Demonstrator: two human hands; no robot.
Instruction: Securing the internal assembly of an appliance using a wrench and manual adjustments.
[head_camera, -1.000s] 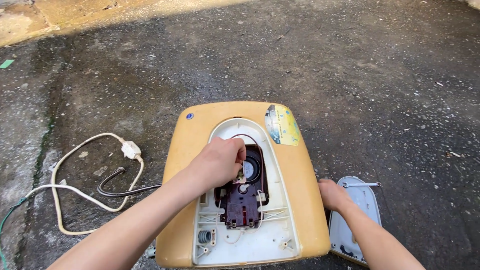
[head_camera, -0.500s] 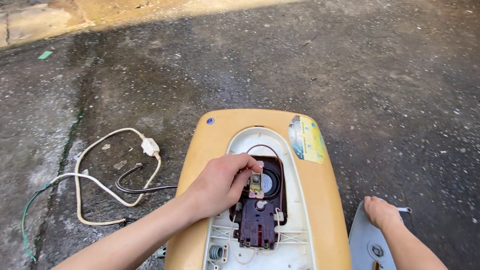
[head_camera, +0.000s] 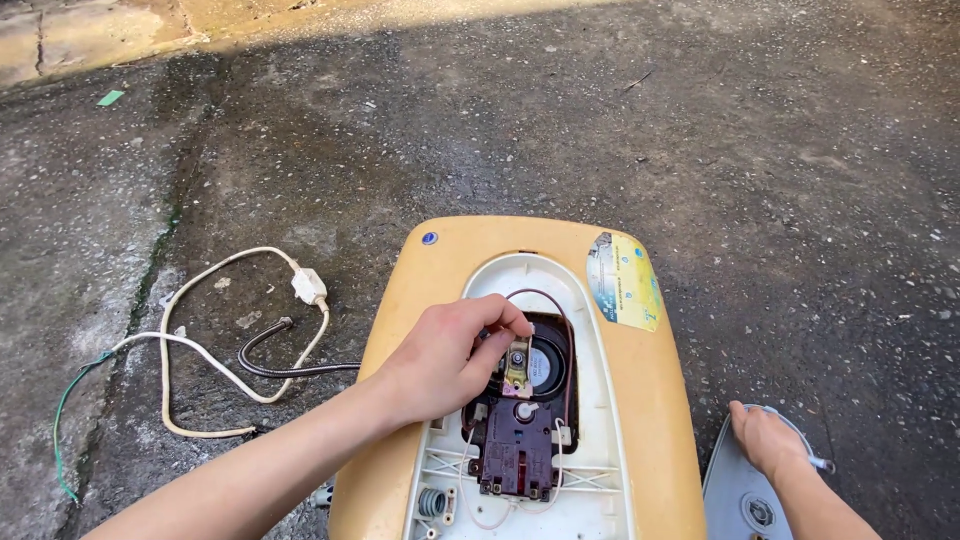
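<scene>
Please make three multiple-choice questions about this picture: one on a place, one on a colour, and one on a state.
1. Where does the white cable lie?
A. On the ground, left of the yellow casing
B. Inside the casing
C. On the grey cover

2. What colour is the casing of the appliance?
A. Blue
B. Yellow
C. Black

3. What is the left hand doing?
A. Resting flat on the ground
B. Holding the cable
C. Pinching a small part in the open recess

Answers: 1 A, the cable loops over the wet concrete beside the casing. 2 B, the shell is plainly yellow. 3 C, the fingers close on the part, while the right hand rests on the grey cover.
</scene>
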